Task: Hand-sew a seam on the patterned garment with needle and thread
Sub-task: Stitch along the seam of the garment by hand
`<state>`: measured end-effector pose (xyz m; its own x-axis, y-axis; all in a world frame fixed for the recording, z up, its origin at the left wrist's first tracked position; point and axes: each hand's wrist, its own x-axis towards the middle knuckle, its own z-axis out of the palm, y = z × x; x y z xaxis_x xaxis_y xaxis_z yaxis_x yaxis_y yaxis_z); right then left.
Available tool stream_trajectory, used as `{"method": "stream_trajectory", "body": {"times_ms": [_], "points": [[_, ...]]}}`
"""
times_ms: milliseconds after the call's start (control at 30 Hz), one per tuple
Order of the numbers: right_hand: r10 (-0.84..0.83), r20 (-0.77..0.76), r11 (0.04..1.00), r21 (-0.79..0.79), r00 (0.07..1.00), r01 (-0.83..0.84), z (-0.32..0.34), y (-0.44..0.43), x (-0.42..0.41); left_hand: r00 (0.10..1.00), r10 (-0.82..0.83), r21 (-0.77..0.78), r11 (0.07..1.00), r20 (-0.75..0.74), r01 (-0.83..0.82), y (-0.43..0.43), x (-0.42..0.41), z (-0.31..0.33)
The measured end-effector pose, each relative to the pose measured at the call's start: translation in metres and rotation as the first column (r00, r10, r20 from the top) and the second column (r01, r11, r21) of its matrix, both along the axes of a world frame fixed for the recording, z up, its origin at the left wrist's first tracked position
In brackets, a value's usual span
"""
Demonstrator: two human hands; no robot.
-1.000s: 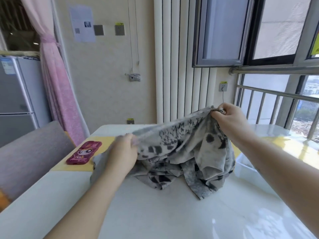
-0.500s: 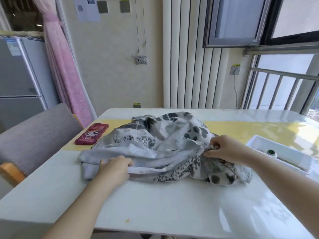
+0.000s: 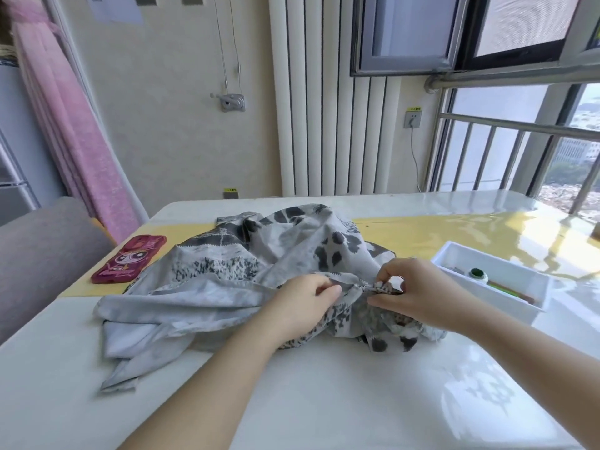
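One pale surface (image 3: 324, 401) lies under both hands, and on it the garment (image 3: 227, 280) sits heaped, spreading mostly to their left. We judge it light, limp and a little slippery, apt to slump when lifted. The left hand (image 3: 302, 300) and right hand (image 3: 418, 293) each pinch its gathered edge, close together; we would hold it there, taut between them.

Bare left hand (image 3: 302, 306) and right hand (image 3: 418, 297)

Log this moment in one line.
left hand: pinches grey-and-black patterned fabric garment edge | right hand: pinches same edge | needle: not visible | white plastic tray: right of garment
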<state>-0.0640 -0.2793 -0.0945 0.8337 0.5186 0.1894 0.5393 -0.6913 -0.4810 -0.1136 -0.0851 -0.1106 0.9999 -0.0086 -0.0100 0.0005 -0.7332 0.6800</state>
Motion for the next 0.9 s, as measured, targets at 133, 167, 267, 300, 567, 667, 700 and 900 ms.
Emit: {"method": "stream_trajectory", "body": {"times_ms": [133,167,267,300,567,667,700,900], "points": [[-0.023,0.0,0.999,0.043,1.0,0.023,0.0,-0.007,-0.003,0.996,-0.066,-0.176,0.983,-0.059,0.055,-0.001,0.005,-0.001],[-0.02,-0.005,0.999,0.046,1.0,0.02,0.001,-0.008,-0.004,0.995,-0.079,-0.197,0.978,-0.059,0.066,0.0,0.005,-0.001],[-0.008,-0.005,0.999,0.044,1.0,0.009,0.008,-0.009,-0.006,0.995,-0.091,-0.277,0.958,-0.052,0.073,-0.001,0.004,0.0],[-0.003,0.003,0.999,0.04,1.0,0.003,0.01,-0.008,-0.007,0.995,-0.089,-0.302,0.95,-0.044,0.071,-0.002,0.004,0.0],[0.034,0.151,0.999,-0.01,0.988,-0.032,0.011,0.004,-0.011,0.996,-0.039,-0.402,0.913,0.077,0.067,-0.013,-0.001,0.003],[0.03,0.157,0.999,0.023,0.987,-0.034,0.01,0.005,-0.011,0.993,-0.034,-0.435,0.897,0.112,0.08,-0.014,-0.002,0.001],[0.028,0.157,0.999,0.036,0.987,-0.034,0.01,0.005,-0.011,0.992,-0.036,-0.451,0.888,0.124,0.088,-0.015,-0.002,0.0],[0.022,0.181,0.997,0.069,0.983,-0.035,0.008,0.006,-0.013,0.99,0.044,-0.503,0.864,0.132,0.029,-0.023,0.004,-0.004]]}}
